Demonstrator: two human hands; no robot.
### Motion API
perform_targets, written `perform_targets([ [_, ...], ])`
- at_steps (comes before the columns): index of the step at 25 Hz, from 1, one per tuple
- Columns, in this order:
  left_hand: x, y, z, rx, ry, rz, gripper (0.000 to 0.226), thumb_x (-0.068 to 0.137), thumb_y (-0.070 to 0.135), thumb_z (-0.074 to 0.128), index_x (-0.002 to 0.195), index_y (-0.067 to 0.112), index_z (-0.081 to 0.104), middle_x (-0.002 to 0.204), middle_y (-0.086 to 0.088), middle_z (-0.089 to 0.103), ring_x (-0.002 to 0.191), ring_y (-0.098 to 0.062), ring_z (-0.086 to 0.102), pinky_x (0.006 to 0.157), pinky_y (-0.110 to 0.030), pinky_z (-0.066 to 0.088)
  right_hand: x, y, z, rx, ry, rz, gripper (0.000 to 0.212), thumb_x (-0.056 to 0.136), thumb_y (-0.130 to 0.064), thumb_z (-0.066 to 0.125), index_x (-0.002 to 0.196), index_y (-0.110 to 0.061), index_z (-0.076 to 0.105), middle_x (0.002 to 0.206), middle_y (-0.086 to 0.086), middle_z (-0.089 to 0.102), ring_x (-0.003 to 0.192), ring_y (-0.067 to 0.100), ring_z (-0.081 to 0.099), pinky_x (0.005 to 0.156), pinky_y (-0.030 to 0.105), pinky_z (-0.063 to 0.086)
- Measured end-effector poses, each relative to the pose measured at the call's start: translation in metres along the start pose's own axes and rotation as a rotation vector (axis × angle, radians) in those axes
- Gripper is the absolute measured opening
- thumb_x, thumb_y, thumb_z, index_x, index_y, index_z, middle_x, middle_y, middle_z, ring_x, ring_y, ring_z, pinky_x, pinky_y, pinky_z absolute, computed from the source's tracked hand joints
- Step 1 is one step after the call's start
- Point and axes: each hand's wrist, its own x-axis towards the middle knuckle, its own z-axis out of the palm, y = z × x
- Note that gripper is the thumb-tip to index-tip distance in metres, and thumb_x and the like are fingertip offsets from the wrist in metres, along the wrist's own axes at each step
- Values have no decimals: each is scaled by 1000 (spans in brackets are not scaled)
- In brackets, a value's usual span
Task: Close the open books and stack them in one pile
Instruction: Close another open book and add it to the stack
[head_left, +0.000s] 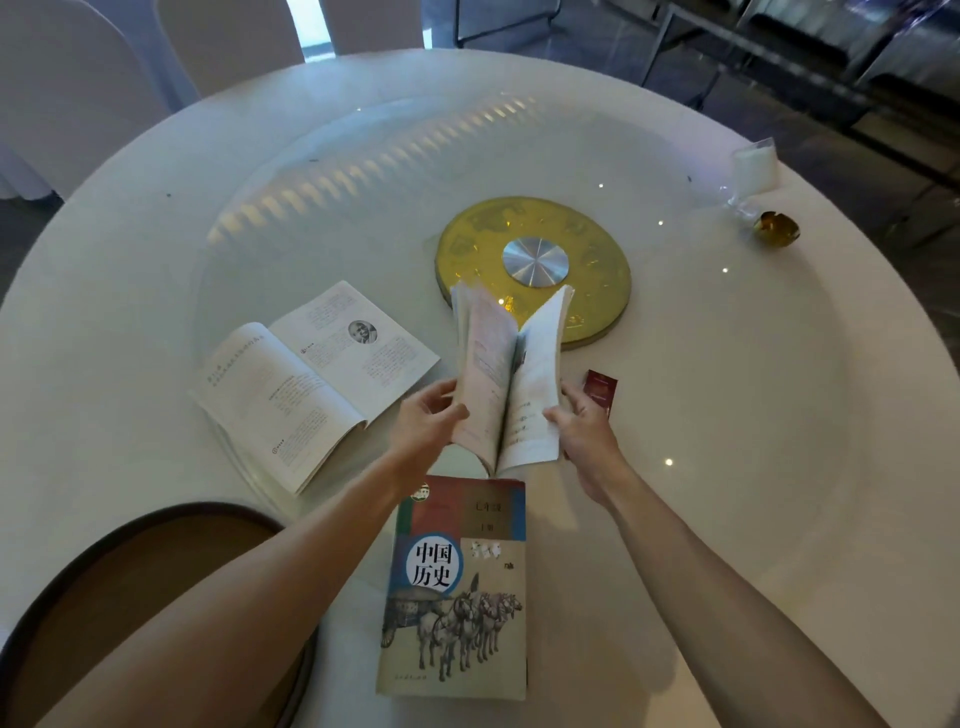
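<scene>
A half-folded book is held up over the round white table, its two halves forming a narrow V. My left hand grips its left half and my right hand grips its right half. Just below it lies a closed history book with horses and a chariot on the cover, near the table's front edge. To the left an open book lies flat with its pages up, showing a small portrait.
A gold disc with a silver hub sits mid-table under a glass turntable. A small dark red packet lies by my right hand. A glass and an amber object stand far right. A brown chair seat is at lower left.
</scene>
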Motion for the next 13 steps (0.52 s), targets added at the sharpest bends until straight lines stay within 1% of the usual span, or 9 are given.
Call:
perform_targets([
  [2,-20,3,11,2,-80,26,43,94,0,58,136,8,59,119,-11,69,98,-24,66,81,-37,59,-18,-4,11,19,-29,-27,42,102,-5,50,135,-26,66,131,5,73,121,30,70,103,55,57],
  [3,-29,5,18,10,-141,34,41,97,1,54,137,8,59,117,-10,69,99,-23,65,81,-35,57,-25,-5,16,33,-55,-40,42,103,-8,48,137,-26,65,131,5,73,121,30,70,103,54,58],
  [5,-48,9,28,49,-250,24,38,101,4,43,135,8,60,115,-11,66,103,-22,61,79,-28,54,-39,-5,23,77,-103,-53,36,106,-18,46,133,-30,66,126,7,76,117,31,72,99,53,60],
  [7,-64,11,33,70,-299,27,42,100,-2,37,135,4,60,126,-16,62,99,-20,61,70,-19,54,-54,-7,24,139,-103,-70,31,105,-25,49,129,-31,68,120,5,79,110,28,76,91,48,64],
  [8,-70,12,33,70,-316,34,44,98,-7,36,135,1,59,133,-16,60,98,-20,63,68,-17,55,-60,-8,24,148,-85,-94,29,105,-23,52,126,-32,70,118,3,80,108,26,78,87,45,65],
  [9,-76,13,33,83,-332,46,46,96,-11,36,135,-1,59,137,-15,58,100,-23,64,69,-18,57,-66,-9,22,139,-67,-122,29,105,-19,54,123,-32,71,116,2,81,106,25,79,84,42,66],
  [10,-80,14,31,108,-335,61,46,95,-13,37,134,-2,59,139,-13,58,106,-28,65,74,-22,59,-72,-10,20,121,-56,-143,31,105,-15,53,123,-32,71,114,1,81,104,24,79,81,38,66],
  [11,-84,16,29,147,-303,89,45,95,-13,39,133,-2,60,139,-14,58,112,-32,64,82,-28,59,-78,-13,19,107,-50,-157,34,105,-12,52,126,-30,71,112,1,82,103,24,79,78,35,65],
  [13,-88,20,20,214,-125,131,41,95,-8,47,135,0,58,134,-19,61,118,-33,62,93,-38,55,-89,-18,16,98,-51,-171,37,105,-11,50,131,-28,70,109,-1,82,103,23,78,78,36,63],
])
